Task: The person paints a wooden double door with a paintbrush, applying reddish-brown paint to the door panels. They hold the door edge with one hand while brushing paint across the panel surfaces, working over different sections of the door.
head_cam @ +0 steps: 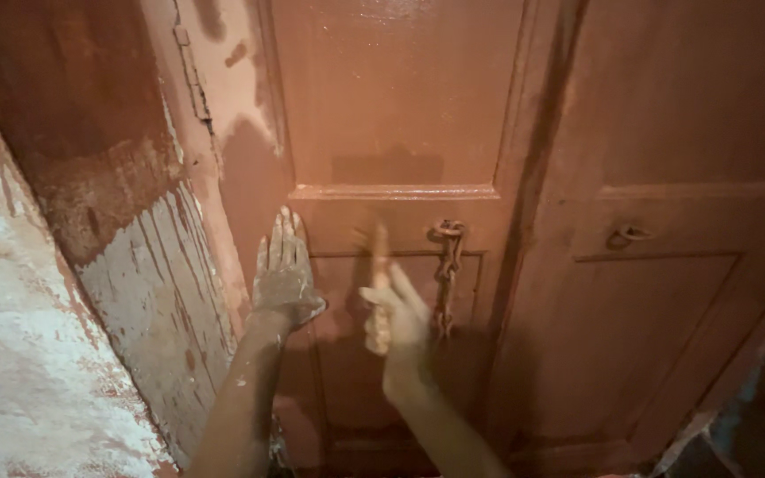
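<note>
The left hand (283, 279) lies flat against the brown door (400, 106), fingers pressed together and paint-smeared. The right hand (396, 323) grips a brush (380, 252), its tip on the door panel just left of the chain (446, 274).

The left hand (283, 270) lies flat on the door (391, 115), left of the right hand (396, 319) holding a brush (379, 257), with the chain (446, 265) just right.
</note>
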`<state>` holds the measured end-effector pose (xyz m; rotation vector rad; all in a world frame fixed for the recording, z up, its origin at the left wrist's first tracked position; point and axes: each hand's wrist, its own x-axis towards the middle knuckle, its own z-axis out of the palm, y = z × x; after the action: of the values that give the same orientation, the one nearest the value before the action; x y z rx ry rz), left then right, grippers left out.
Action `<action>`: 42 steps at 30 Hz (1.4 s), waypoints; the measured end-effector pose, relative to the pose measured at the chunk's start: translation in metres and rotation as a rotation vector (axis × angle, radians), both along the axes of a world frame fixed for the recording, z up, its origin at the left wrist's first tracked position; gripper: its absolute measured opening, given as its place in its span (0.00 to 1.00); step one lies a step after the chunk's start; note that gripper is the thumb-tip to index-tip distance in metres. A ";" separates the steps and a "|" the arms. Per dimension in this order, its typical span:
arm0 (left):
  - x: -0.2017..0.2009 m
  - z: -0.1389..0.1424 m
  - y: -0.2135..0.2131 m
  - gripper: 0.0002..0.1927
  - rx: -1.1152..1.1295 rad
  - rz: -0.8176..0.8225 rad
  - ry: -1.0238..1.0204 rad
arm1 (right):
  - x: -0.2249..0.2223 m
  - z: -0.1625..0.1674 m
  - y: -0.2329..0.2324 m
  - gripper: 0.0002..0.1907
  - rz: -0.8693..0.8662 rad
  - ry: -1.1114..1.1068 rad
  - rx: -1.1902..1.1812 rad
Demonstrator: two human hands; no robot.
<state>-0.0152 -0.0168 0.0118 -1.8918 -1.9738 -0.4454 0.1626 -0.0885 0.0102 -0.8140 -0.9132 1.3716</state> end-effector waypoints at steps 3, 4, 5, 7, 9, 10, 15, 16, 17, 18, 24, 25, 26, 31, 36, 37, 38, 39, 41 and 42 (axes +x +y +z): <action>0.002 0.008 -0.007 0.73 -0.039 -0.006 -0.027 | 0.004 -0.005 -0.012 0.39 -0.193 0.012 0.035; 0.002 0.008 -0.008 0.73 -0.056 -0.002 -0.031 | 0.002 -0.009 -0.014 0.40 -0.260 0.021 0.056; 0.001 0.007 -0.007 0.72 -0.050 0.000 -0.007 | -0.001 -0.013 -0.015 0.41 -0.325 0.030 0.077; -0.003 0.004 -0.003 0.70 -0.030 0.001 0.040 | -0.012 -0.019 -0.010 0.42 -0.233 0.038 0.101; -0.009 -0.001 0.003 0.69 -0.041 0.011 0.074 | -0.021 -0.023 -0.004 0.44 -0.102 0.025 0.127; -0.013 -0.003 0.006 0.68 -0.045 0.021 0.090 | -0.025 -0.025 -0.002 0.45 -0.004 0.006 0.143; -0.019 -0.006 0.013 0.62 -0.025 0.069 0.186 | -0.026 -0.039 -0.003 0.46 0.322 -0.041 0.052; -0.018 -0.005 0.012 0.62 -0.093 0.064 0.149 | -0.022 -0.042 -0.003 0.45 0.329 -0.004 0.032; -0.016 -0.003 0.009 0.62 -0.070 0.061 0.160 | -0.016 -0.043 -0.001 0.45 0.334 0.032 0.013; -0.014 -0.001 0.007 0.63 -0.049 0.063 0.169 | -0.008 -0.043 0.002 0.42 0.243 0.061 0.019; -0.006 0.011 -0.006 0.67 -0.092 0.035 0.093 | 0.025 -0.050 0.001 0.39 -0.271 -0.024 -0.096; -0.005 0.011 -0.007 0.68 -0.091 0.037 0.105 | 0.022 -0.051 -0.002 0.41 -0.328 -0.039 -0.105; -0.005 0.011 -0.007 0.67 -0.066 0.031 0.101 | 0.016 -0.053 -0.004 0.44 -0.385 -0.054 -0.114; -0.007 0.005 -0.006 0.68 -0.040 0.015 0.065 | -0.022 -0.046 0.011 0.44 -0.154 -0.165 0.044; -0.008 0.002 -0.002 0.68 -0.020 0.036 0.117 | -0.023 -0.047 0.010 0.45 0.148 -0.164 0.163; -0.009 0.001 -0.002 0.67 0.004 0.047 0.151 | -0.019 -0.047 0.009 0.44 0.158 -0.171 0.127; -0.009 0.000 -0.001 0.68 -0.004 0.034 0.110 | -0.014 -0.047 0.007 0.44 0.166 -0.175 0.090; -0.009 -0.002 -0.001 0.69 -0.014 0.018 0.069 | -0.010 -0.044 0.009 0.44 0.067 -0.162 0.073; -0.008 -0.005 0.000 0.70 -0.005 -0.003 0.031 | 0.002 -0.040 0.010 0.44 -0.135 -0.138 0.038; -0.008 -0.006 0.000 0.70 0.016 -0.006 0.038 | 0.008 -0.041 0.009 0.44 -0.180 -0.117 0.031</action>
<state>-0.0237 -0.0169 0.0059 -1.8829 -1.9352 -0.4234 0.1708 -0.0794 -0.0308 -0.9373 -0.9254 1.1612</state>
